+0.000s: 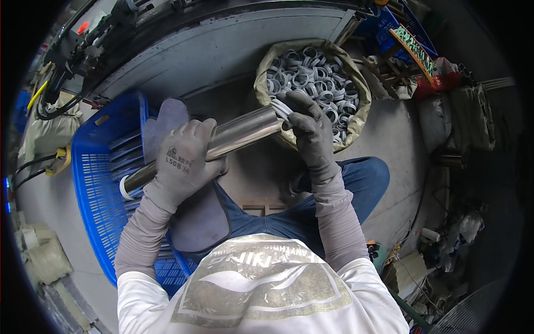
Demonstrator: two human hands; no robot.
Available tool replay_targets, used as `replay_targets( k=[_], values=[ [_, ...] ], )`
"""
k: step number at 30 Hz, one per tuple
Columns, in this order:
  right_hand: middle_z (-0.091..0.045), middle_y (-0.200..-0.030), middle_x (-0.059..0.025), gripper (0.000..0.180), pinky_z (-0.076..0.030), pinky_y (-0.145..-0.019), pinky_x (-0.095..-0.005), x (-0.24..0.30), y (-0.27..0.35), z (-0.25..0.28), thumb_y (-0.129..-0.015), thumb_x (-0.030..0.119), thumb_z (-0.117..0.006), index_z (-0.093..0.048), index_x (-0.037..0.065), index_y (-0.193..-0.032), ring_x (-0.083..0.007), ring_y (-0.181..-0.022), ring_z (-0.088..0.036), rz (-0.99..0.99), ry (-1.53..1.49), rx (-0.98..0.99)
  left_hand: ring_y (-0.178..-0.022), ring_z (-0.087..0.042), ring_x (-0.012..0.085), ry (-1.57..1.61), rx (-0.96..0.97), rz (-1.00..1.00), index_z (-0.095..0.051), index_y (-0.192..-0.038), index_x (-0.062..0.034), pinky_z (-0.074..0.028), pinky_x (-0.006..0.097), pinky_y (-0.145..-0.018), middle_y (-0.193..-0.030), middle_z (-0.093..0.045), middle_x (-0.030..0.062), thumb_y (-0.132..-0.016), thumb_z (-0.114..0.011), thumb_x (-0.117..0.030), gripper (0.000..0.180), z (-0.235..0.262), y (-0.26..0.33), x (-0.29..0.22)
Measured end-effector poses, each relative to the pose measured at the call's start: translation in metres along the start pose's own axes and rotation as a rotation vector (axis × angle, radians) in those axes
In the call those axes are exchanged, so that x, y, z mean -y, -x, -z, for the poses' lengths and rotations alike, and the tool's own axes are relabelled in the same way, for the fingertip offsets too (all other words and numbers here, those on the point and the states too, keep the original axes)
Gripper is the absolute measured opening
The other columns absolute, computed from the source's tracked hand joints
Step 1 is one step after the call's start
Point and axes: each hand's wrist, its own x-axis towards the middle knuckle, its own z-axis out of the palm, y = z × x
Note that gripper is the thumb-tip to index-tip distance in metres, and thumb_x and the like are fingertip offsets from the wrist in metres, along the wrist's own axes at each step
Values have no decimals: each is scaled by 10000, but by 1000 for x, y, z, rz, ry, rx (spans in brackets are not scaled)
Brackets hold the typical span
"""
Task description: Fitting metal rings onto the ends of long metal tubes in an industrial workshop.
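My left hand point(186, 158), in a grey work glove, is wrapped round a shiny metal tube point(242, 132) that slants up to the right. A white ring point(125, 188) sits on the tube's lower left end. At the upper right end, my gloved right hand point(308, 131) grips a grey-white plastic ring point(282, 109) between thumb and fingers, against the tube's mouth. Whether that ring is seated on the tube is hard to make out. Just beyond the right hand stands a woven sack point(356, 65) full of similar loose rings point(311, 78).
A blue plastic basket point(83, 161) at the left holds several metal tubes point(127, 147). A grey pad point(203, 222) lies over its near side. Behind is a grey metal cabinet panel point(217, 50). Bags and clutter point(461, 234) line the right; another blue crate point(384, 28) stands far right.
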Motion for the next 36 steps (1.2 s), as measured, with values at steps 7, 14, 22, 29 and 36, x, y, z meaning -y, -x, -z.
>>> replay_targets(
  k=[7,14,22,29,36],
  values=[
    [-639,-1365,-194,744,-548,-1026,-342,24,-2,21,-765,-89,-737,-495,-78,-1468,-246,-1227,-643,160,360,168,-876,-664,354,29,-50,-11,-636,-1195,-49,-509,465,-787,-934,-657,154,-708,-773,-210,531,1,0,2],
    [-695,-1267,-184,547,-559,-979,-370,7,-7,13,-862,92,-717,-595,-82,-1366,-246,-1159,-676,100,145,134,-887,-665,358,-17,27,-25,-630,-1202,-48,-506,465,-795,-942,-659,160,-697,-776,-208,550,-6,-4,-3],
    [-685,-1278,-217,593,-573,-982,-380,15,-11,28,-807,-46,-646,-554,-106,-1390,-270,-1122,-691,92,283,76,-907,-665,378,59,3,26,-633,-1216,-46,-513,470,-816,-972,-667,170,-694,-772,-219,567,4,-6,1],
    [-719,-1213,-182,423,-570,-953,-344,-29,-21,-7,-894,48,-696,-633,-1,-1309,-271,-1124,-705,1095,742,35,-866,-665,298,-46,-5,-67,-588,-1050,-69,-526,415,-759,-895,-630,116,-695,-798,-275,461,-6,-15,-6],
    [-758,-1070,-123,246,-589,-872,-327,-19,-10,-21,-938,104,-640,-692,8,-1159,-235,-962,-754,707,854,56,-882,-670,253,-138,85,-69,-560,-1050,-76,-530,389,-777,-917,-627,97,-740,-810,-259,439,-8,-10,-6]
  ],
)
